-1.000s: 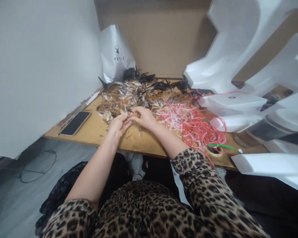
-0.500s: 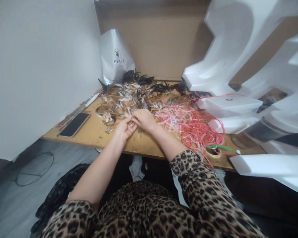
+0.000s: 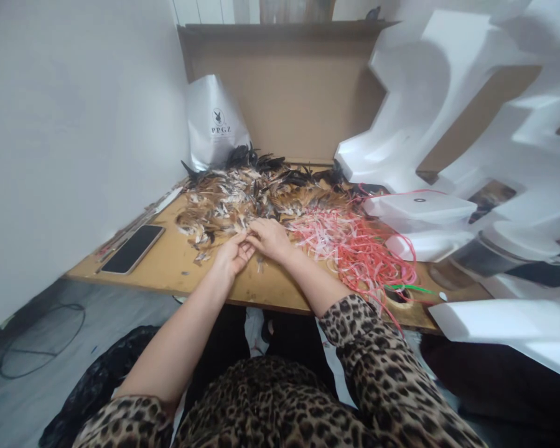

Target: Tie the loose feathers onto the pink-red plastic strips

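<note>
Leftmost, a black flat smartphone (image 3: 131,249) lies face up near the left edge of the yellow-brown wooden worktop (image 3: 177,269), apart from everything else. Behind it a silver plastic bag with a black rabbit logo (image 3: 216,124) stands against the brown cardboard backing. Centre: a broad loose heap of brown, tan and black feathers (image 3: 256,193) covers the back half of the worktop, and most of it looks unsorted. The left hand (image 3: 233,255) sits at the heap's near edge, fingers pinched together on what seems to be a small feather or a few; too small to tell how many. The right hand (image 3: 273,239) meets it fingertip to fingertip, fingers curled and closed on the same small bit at the heap's front edge. Judging by the scene, the picking is well short of done: no separate finished pile or bundle shows, only a few stray feathers on the bare board in front. Right of the hands, a tangle of pink and red plastic strips (image 3: 359,246) touches the feather heap. Farthest right, white moulded foam packing blocks (image 3: 429,124) crowd that end.
</note>
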{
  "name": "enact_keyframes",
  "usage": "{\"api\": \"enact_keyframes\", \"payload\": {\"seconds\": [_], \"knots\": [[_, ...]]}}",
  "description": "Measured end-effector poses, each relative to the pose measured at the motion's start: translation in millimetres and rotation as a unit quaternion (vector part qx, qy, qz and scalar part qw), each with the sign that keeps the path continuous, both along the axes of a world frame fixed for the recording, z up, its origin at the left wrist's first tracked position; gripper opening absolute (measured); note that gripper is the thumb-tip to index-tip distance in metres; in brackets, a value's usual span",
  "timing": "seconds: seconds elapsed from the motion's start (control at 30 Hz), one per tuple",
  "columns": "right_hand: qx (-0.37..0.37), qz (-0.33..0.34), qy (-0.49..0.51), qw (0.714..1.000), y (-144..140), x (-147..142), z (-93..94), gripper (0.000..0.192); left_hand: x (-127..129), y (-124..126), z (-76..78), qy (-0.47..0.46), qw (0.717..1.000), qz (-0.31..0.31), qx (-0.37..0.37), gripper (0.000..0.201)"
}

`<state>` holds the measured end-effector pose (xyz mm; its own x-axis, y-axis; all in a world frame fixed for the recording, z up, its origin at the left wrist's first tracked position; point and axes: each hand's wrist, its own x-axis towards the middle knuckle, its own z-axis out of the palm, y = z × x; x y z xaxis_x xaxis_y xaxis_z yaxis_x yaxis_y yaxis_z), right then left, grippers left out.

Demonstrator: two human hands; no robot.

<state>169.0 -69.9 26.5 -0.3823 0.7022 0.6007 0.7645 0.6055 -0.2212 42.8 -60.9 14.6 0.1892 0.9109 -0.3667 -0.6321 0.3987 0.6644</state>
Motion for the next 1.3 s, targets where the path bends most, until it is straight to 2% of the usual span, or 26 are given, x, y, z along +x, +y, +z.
{"api": "enact_keyframes", "payload": {"seconds": [0.1, 0.17, 0.23, 0.37, 0.47, 0.63, 0.8, 0.87, 0.97, 1.03, 1.07, 1.17, 1.3], "knots": [[-0.059, 0.024, 0.068, 0.996, 9, 14, 7.9, 0.015, -3, 12, 1.7, 0.043, 0.997, 0.017, 0.053, 0.006], [-0.076, -0.005, 0.112, 0.991, 18, 32, 14.7, 0.013, -4, 24, 5.2, 0.059, 0.994, 0.025, 0.083, 0.006], [-0.090, -0.064, 0.133, 0.985, 28, 57, 20.6, 0.013, -2, 39, 10.4, 0.053, 0.991, 0.028, 0.119, 0.007], [-0.130, -0.181, 0.067, 0.972, 42, 108, 24.8, 0.014, 7, 67, 16.1, 0.034, 0.977, -0.009, 0.210, 0.012], [-0.160, -0.236, -0.009, 0.959, 46, 130, 20.4, 0.017, 11, 82, 8.3, 0.029, 0.974, -0.033, 0.222, 0.015], [-0.177, -0.231, -0.121, 0.949, 46, 133, 8.2, 0.020, 7, 90, -9.8, 0.011, 0.976, -0.084, 0.198, 0.012], [-0.187, -0.281, -0.194, 0.921, 47, 122, -3.2, 0.021, 1, 88, -9.8, -0.021, 0.975, -0.098, 0.196, 0.011], [-0.180, -0.291, -0.195, 0.919, 49, 122, -7.1, 0.019, 0, 87, -9.2, -0.032, 0.974, -0.106, 0.198, 0.011], [-0.164, -0.283, -0.104, 0.939, 52, 127, -8.7, 0.017, -1, 86, -9.5, -0.042, 0.973, -0.116, 0.195, 0.010], [-0.157, -0.264, 0.033, 0.951, 53, 131, -5.2, 0.016, -1, 85, -9.5, -0.044, 0.974, -0.118, 0.188, 0.009], [-0.156, -0.252, 0.118, 0.948, 52, 133, -1.8, 0.017, -1, 84, -9.2, -0.045, 0.974, -0.119, 0.185, 0.008], [-0.146, -0.198, 0.354, 0.902, 47, 134, 12.6, 0.024, 1, 81, -7.6, -0.043, 0.974, -0.132, 0.177, 0.007], [-0.157, -0.118, 0.517, 0.833, 38, 128, 32.3, 0.026, 5, 78, -6.6, -0.041, 0.971, -0.154, 0.177, 0.007]]}}
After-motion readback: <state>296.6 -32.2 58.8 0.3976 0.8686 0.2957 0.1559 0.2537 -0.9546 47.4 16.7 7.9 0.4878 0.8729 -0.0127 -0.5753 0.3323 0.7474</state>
